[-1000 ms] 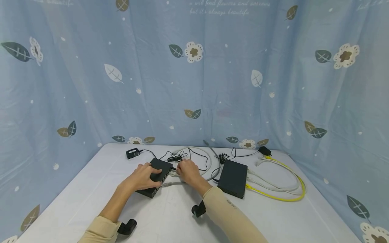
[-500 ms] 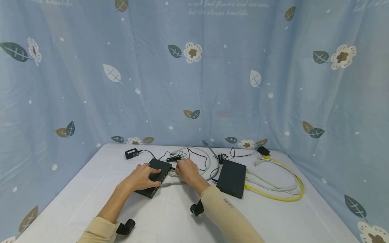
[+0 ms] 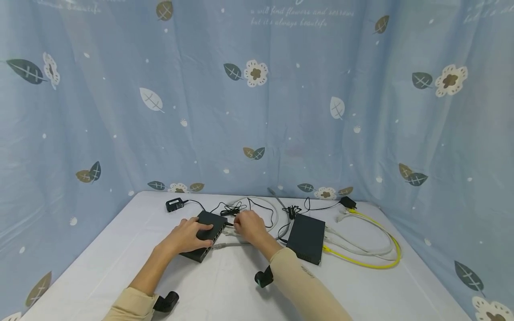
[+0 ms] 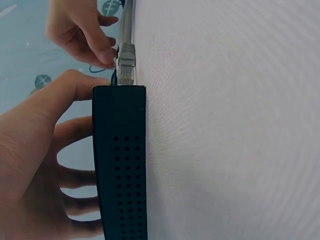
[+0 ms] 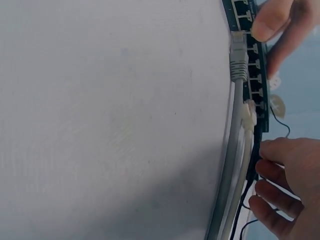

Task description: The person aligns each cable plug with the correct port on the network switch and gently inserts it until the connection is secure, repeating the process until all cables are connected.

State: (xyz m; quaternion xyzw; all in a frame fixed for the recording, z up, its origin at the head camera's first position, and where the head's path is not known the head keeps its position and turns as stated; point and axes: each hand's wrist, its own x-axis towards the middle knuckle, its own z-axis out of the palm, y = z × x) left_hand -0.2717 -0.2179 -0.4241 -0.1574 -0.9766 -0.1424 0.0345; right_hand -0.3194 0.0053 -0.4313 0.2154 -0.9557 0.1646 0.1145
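A black network switch (image 3: 213, 219) lies at the left of the table, its row of ports facing right. My left hand (image 3: 184, 236) holds it, thumb at the port-side edge and fingers spread over the top. With thumb and fingertips, my right hand (image 5: 295, 175) pinches the black power plug (image 5: 254, 155) at the end of the port row. Whether the plug is fully seated is hard to tell. Beside the ports lie a grey network cable's connector (image 5: 239, 55) and a white network cable's connector (image 5: 248, 115); the grey one's clear tip is outside the switch.
A second black switch (image 3: 307, 240) stands to the right, with white cables and a yellow cable (image 3: 377, 267) at its side. Power adapters (image 3: 174, 204) lie at the back left and back right. Bundled black cord (image 3: 230, 210) lies behind the right hand.
The head view has shifted slightly. Both hands stay at the left switch, and the right hand keeps its pinch on the power plug.
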